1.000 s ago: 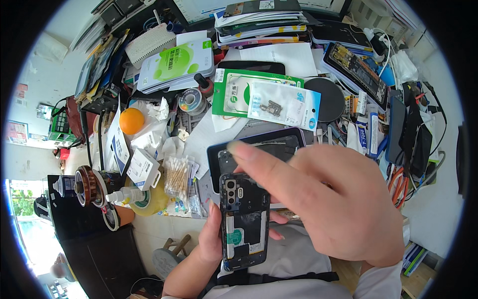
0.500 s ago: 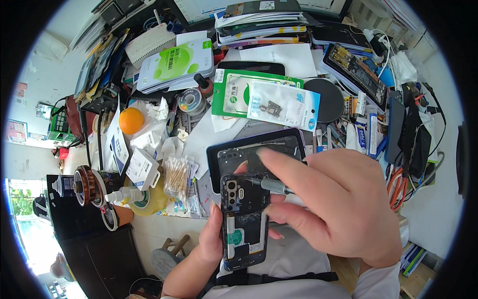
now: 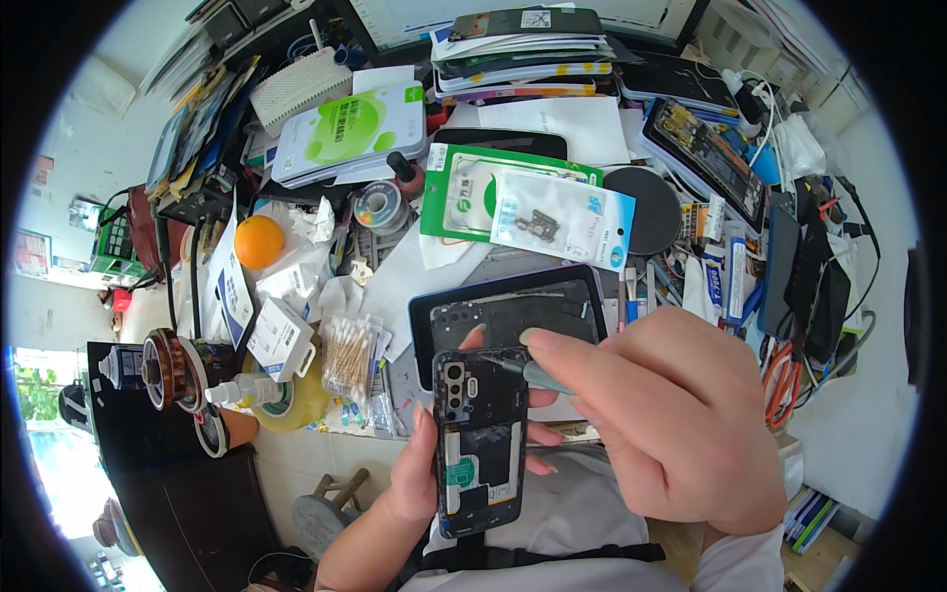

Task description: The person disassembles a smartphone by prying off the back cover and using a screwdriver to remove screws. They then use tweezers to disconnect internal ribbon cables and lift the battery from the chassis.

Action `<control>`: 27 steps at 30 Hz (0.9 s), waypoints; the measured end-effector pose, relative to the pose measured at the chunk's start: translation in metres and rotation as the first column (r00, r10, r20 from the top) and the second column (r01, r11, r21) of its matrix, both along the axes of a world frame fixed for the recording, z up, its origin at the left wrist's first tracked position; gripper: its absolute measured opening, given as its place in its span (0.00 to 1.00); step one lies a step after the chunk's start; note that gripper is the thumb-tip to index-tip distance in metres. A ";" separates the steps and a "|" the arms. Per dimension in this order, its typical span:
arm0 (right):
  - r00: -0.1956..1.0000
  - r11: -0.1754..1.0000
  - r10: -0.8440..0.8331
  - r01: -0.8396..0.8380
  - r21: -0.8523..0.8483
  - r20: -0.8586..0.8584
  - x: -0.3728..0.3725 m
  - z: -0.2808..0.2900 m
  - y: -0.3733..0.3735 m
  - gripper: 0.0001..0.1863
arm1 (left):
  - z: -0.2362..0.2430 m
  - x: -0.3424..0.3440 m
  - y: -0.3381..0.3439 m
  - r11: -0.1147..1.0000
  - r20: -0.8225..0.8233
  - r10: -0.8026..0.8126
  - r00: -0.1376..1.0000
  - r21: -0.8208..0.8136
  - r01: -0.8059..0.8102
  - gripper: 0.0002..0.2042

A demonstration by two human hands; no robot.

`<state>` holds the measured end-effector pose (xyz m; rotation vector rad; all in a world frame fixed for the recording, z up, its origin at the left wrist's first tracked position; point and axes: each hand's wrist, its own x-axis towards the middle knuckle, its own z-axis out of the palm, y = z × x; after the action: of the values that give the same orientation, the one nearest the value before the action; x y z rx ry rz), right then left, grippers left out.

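As the left hand (image 3: 414,469) keeps the opened phone (image 3: 481,444) upright, thumb along one edge and fingers round the other, here comes the right hand (image 3: 681,424) — and its grip has changed! Half a second ago index finger and thumb were spread wide about the knurled grey tool (image 3: 545,378); now they've drawn in and are pinching its handle. A second ago that tool was out of sight behind the hand. Its thin shaft points leftward from the pinch, over the phone's top end, just beside the cameras; whether the tip touches, I can't tell. The phone sits left of and below that pinch, barely shifted in the left hand's clasp. Just beyond the grip lies a dark panel (image 3: 547,308) on a purple-edged slab (image 3: 424,326), both where they were. Farther beyond, the clear pouch (image 3: 560,225) overlaps a green-and-white package (image 3: 464,197) — and well left of the grip, the cotton swabs (image 3: 348,357) stay put.
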<state>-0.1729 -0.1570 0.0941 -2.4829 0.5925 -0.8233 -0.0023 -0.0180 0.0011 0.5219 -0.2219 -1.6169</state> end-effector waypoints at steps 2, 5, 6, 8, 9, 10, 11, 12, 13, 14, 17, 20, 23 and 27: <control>1.000 1.000 -0.005 0.005 -0.007 -0.004 -0.002 0.000 0.000 0.23 | -0.001 0.004 -0.003 0.996 -0.029 -0.056 0.998 -0.071 0.054 0.42; 1.000 1.000 -0.001 0.001 0.004 -0.008 -0.003 -0.001 0.001 0.23 | 0.002 0.007 -0.004 0.998 0.142 -0.053 0.989 -0.012 0.055 0.43; 1.000 1.000 0.002 -0.002 0.019 -0.001 -0.003 -0.002 0.002 0.22 | 0.003 0.009 -0.005 0.998 0.190 -0.060 0.980 0.007 0.060 0.44; 1.000 0.999 0.021 -0.021 0.026 0.015 -0.003 -0.003 0.003 0.22 | 0.006 0.011 -0.006 0.994 0.257 -0.107 0.960 0.026 0.104 0.45; 0.999 0.999 0.036 -0.036 0.018 0.024 -0.003 -0.004 0.003 0.22 | 0.007 0.012 -0.006 0.992 0.272 -0.126 0.954 0.026 0.123 0.45; 0.998 0.999 0.048 -0.049 0.017 0.049 -0.003 -0.005 0.004 0.22 | 0.008 0.012 -0.006 0.989 0.287 -0.144 0.947 0.027 0.142 0.46; 0.998 0.998 0.057 -0.057 0.004 0.040 -0.003 -0.005 0.004 0.21 | 0.009 0.012 -0.007 0.989 0.296 -0.144 0.944 0.029 0.142 0.46; 0.997 0.998 0.062 -0.062 0.000 0.047 -0.003 -0.006 0.004 0.21 | 0.009 0.012 -0.007 0.989 0.304 -0.144 0.942 0.030 0.142 0.47; 0.997 0.998 0.064 -0.064 -0.002 0.050 -0.003 -0.006 0.004 0.21 | 0.010 0.012 -0.007 0.989 0.312 -0.144 0.939 0.031 0.141 0.47; 0.996 0.998 0.067 -0.066 -0.005 0.053 -0.004 -0.006 0.004 0.21 | 0.010 0.012 -0.007 0.990 0.318 -0.143 0.937 0.030 0.141 0.48; 0.997 0.998 0.062 -0.062 -0.007 0.048 -0.004 -0.007 0.004 0.21 | 0.011 0.011 -0.007 0.989 0.328 -0.146 0.933 0.037 0.142 0.49; 0.997 0.998 0.054 -0.053 -0.015 0.049 -0.002 -0.007 0.005 0.21 | 0.013 0.010 -0.008 0.988 0.340 -0.154 0.928 0.039 0.149 0.50; 0.996 0.998 0.054 -0.053 -0.018 0.077 0.001 -0.007 0.005 0.22 | 0.016 0.005 -0.007 0.994 0.397 -0.105 0.912 0.049 0.093 0.47; 1.000 0.999 0.026 -0.025 -0.049 0.013 0.002 -0.003 0.005 0.26 | 0.018 0.004 -0.006 0.991 0.421 -0.134 0.897 0.065 0.118 0.47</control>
<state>-0.1710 -0.1516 0.0911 -2.5214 0.5413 -0.8531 0.0013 -0.0239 0.0191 0.9054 -0.5625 -1.6190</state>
